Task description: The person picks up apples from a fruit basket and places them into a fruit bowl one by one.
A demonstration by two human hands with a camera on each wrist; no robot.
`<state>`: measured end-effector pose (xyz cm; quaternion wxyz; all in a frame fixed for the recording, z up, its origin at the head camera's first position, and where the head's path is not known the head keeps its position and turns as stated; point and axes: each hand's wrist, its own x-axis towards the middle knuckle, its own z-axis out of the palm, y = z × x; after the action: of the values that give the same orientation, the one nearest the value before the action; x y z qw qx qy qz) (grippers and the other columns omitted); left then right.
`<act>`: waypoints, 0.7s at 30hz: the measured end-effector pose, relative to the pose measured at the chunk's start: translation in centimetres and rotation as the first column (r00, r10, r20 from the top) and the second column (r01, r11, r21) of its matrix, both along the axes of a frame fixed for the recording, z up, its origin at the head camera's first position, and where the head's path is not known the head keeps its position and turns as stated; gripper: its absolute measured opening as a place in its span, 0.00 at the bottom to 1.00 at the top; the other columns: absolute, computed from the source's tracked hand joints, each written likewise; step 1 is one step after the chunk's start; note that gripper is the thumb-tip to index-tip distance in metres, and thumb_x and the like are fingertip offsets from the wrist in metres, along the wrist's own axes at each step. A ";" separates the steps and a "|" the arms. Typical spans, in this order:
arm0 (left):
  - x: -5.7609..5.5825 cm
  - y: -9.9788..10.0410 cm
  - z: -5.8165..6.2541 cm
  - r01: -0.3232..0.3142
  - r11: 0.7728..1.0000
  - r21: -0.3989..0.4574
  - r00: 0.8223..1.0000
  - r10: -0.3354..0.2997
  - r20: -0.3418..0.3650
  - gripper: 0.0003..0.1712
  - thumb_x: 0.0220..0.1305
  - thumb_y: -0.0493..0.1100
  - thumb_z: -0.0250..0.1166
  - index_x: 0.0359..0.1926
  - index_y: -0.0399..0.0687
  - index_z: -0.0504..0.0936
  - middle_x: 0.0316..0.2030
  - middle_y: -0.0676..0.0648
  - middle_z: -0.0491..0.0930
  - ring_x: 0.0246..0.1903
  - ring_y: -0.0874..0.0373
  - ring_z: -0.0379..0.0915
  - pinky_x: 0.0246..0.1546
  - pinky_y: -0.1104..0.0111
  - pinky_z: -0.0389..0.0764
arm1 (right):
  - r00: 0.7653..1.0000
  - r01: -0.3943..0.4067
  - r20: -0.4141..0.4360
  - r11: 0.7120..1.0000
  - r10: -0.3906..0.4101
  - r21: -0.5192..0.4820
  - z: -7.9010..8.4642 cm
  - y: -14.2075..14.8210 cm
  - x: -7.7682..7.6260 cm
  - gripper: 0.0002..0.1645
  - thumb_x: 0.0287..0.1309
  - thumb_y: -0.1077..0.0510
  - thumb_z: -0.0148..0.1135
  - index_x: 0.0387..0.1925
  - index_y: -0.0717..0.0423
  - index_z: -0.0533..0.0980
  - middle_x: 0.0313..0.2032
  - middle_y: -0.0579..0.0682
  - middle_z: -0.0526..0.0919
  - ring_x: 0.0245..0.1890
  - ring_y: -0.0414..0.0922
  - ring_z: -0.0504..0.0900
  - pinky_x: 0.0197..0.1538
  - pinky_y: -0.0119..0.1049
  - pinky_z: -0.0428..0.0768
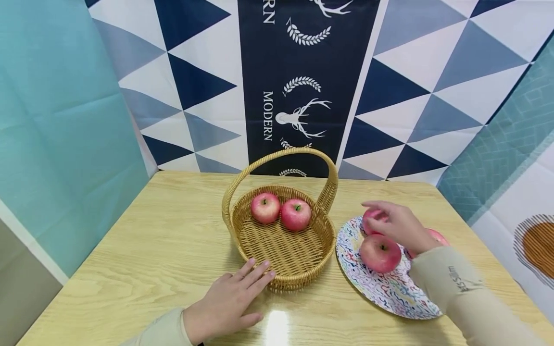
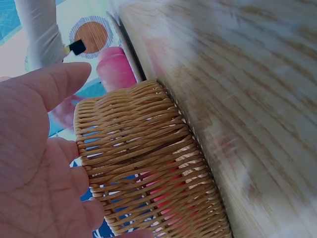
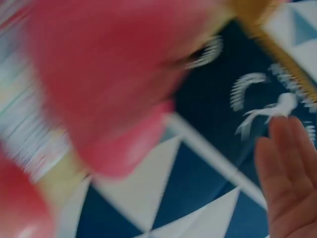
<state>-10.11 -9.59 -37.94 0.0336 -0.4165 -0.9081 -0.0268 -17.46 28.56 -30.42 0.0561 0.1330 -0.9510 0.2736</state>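
Observation:
A round wicker basket (image 1: 298, 283) with a tall handle stands mid-table. Two red apples (image 1: 296, 216) lie side by side at its back. My left hand (image 1: 227, 303) is at the basket's near left side, its extended fingers touching the rim; in the left wrist view the palm (image 2: 25, 163) faces the woven wall. My right hand (image 1: 404, 229) is over the patterned plate (image 1: 355, 274), beside a partly hidden apple (image 1: 369, 222). Its fingers (image 3: 283, 163) are straight and away from the blurred apples in the right wrist view. A nearer apple (image 1: 380, 253) is in front of it.
Another apple (image 1: 438, 236) shows behind the right wrist, at the plate's right. A geometric-patterned cloth (image 1: 298, 86) hangs behind the wooden table (image 1: 173, 240), and a teal cloth (image 1: 69, 120) hangs at the left. The basket's handle (image 1: 298, 150) arches above its rim.

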 end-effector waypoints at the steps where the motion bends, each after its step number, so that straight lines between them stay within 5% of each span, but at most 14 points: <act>1: 0.1 -0.1 0.0 -0.002 1.000 -0.001 1.000 0.002 0.003 0.45 0.60 0.61 0.63 0.73 0.49 0.58 0.72 0.45 0.56 0.69 0.47 0.54 0.43 0.56 0.78 | 1.000 -0.005 -0.022 0.996 0.003 -0.088 0.3 -0.8 -0.2 0.24 0.62 0.54 0.61 0.57 0.62 0.75 0.44 0.59 0.83 0.41 0.48 0.81 0.46 0.44 0.79; 4: 0.1 -0.1 -0.1 -0.001 1.000 0.003 1.000 0.001 0.011 0.45 0.61 0.61 0.63 0.73 0.49 0.58 0.72 0.45 0.56 0.69 0.46 0.54 0.43 0.55 0.78 | 0.998 -0.046 -0.064 0.955 0.028 -0.294 0.7 -3.1 -0.7 0.22 0.65 0.59 0.57 0.56 0.68 0.73 0.45 0.64 0.82 0.40 0.39 0.82 0.44 0.32 0.79; 6: 0.2 -0.2 -0.1 0.003 1.000 0.003 1.000 -0.003 0.009 0.45 0.61 0.61 0.62 0.73 0.48 0.58 0.71 0.45 0.56 0.69 0.46 0.54 0.43 0.56 0.78 | 0.997 -0.075 -0.040 0.899 0.064 -0.431 0.8 -4.7 -1.2 0.21 0.65 0.62 0.56 0.55 0.72 0.72 0.46 0.68 0.80 0.37 0.35 0.81 0.42 0.27 0.78; 10: 0.1 -0.3 -0.1 -0.004 1.000 -0.002 1.000 0.004 -0.011 0.45 0.61 0.61 0.62 0.72 0.48 0.59 0.71 0.45 0.57 0.68 0.46 0.55 0.43 0.57 0.78 | 0.985 -0.075 0.079 0.802 0.151 -0.592 0.8 -8.3 -3.3 0.23 0.64 0.63 0.55 0.57 0.74 0.69 0.50 0.70 0.77 0.39 0.36 0.81 0.45 0.33 0.79; 18: -0.1 0.0 -0.1 -0.003 1.000 0.004 1.000 0.003 -0.007 0.43 0.61 0.61 0.62 0.72 0.49 0.60 0.71 0.45 0.57 0.69 0.47 0.54 0.43 0.54 0.78 | 0.974 0.118 0.219 0.720 0.049 -0.684 0.2 -13.4 -8.3 0.27 0.64 0.62 0.55 0.64 0.65 0.67 0.59 0.65 0.72 0.59 0.56 0.72 0.61 0.49 0.68; 21: -0.1 0.0 0.0 -0.012 1.000 -0.008 1.000 0.012 -0.011 0.43 0.61 0.62 0.62 0.72 0.50 0.60 0.71 0.46 0.57 0.69 0.48 0.54 0.43 0.55 0.78 | 0.964 0.179 0.267 0.737 0.002 -0.651 -0.3 -14.3 -9.4 0.29 0.64 0.62 0.55 0.66 0.61 0.65 0.61 0.63 0.70 0.62 0.55 0.68 0.63 0.47 0.65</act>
<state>-10.22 -9.63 -37.95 0.0369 -0.4113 -0.9105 -0.0208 -26.84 14.29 -30.73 -0.0069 0.0226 -0.7934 0.6082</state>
